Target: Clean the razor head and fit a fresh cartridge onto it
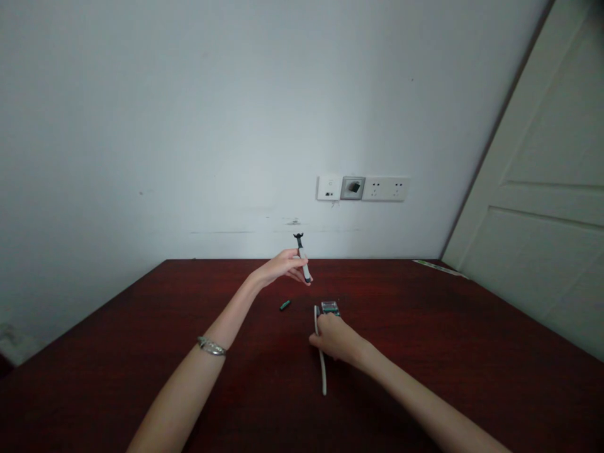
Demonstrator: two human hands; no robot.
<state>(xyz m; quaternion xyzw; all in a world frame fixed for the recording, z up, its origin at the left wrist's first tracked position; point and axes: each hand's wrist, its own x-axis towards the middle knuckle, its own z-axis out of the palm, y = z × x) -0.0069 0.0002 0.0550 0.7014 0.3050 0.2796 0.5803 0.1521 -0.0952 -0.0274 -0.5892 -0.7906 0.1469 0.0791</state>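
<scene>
My left hand (289, 264) is raised above the far part of the table, its fingers closed around a slim white handle with a black Y-shaped head (303, 261). The head points up and the dark lower end shows below the fingers. Lower and to the right, my right hand (337, 336) is curled near the tabletop. A long, thin, pale stick (323, 374) runs between its thumb and forefinger. Just beyond these fingers lies a small clear-and-green pack (330, 307), partly covered by the hand. A small dark green cylinder, like a battery (285, 305), lies between the two hands.
The dark red wooden table (226, 377) reaches back to a pale wall (212, 126). Sockets and switches (384, 189) are set in the wall above it. A white panelled door (542, 207) stands on the right. A flat printed strip (440, 268) lies by the far right edge.
</scene>
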